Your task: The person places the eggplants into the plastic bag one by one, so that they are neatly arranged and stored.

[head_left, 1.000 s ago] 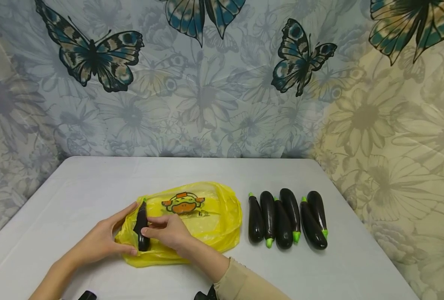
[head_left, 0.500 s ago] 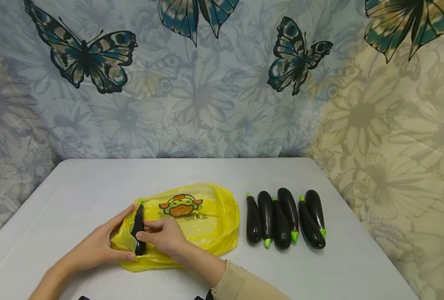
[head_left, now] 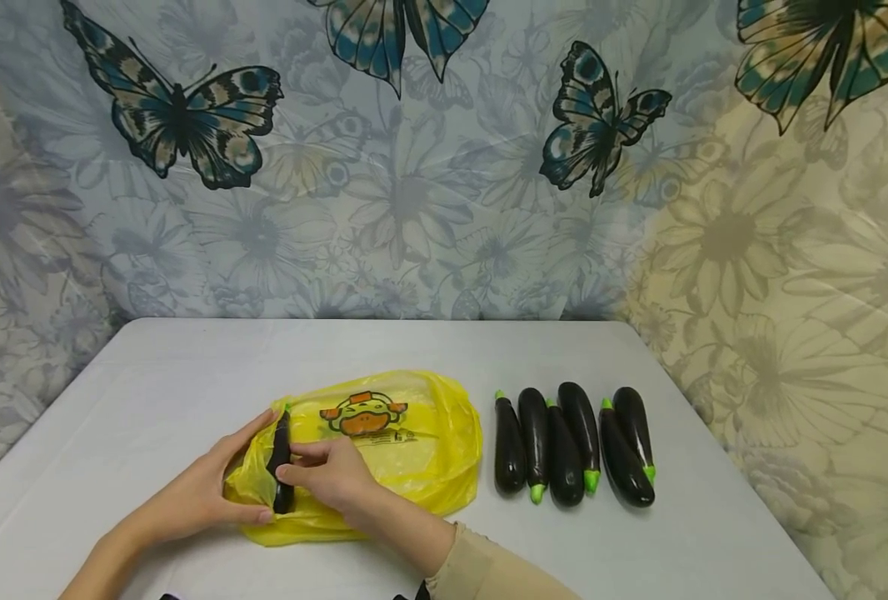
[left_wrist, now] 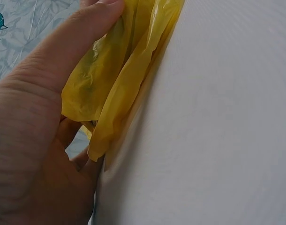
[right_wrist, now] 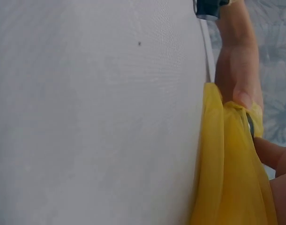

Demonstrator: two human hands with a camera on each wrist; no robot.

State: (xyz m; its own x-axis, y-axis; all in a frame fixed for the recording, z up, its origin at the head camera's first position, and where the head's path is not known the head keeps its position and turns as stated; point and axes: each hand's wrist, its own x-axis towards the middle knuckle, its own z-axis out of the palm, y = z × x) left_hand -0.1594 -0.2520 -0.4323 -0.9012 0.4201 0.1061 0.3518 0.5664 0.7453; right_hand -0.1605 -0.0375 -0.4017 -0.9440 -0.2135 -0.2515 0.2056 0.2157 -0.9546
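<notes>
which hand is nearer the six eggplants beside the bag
Right: the right hand is over the bag, left of the eggplants; the left hand is farther away, at the bag's left end.

Eggplant (head_left: 281, 452) partly hidden, small lettering (head_left: 386, 438) illegible, sleeve (head_left: 492, 567) cropped

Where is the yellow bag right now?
In the head view, the yellow bag lies left of the six loose eggplants, its left end at the left hand.

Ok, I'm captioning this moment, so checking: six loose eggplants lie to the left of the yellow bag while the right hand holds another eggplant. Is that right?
Not the side: the six loose eggplants lie to the right of the yellow bag, as the head view shows. The right hand does hold another eggplant.
</notes>
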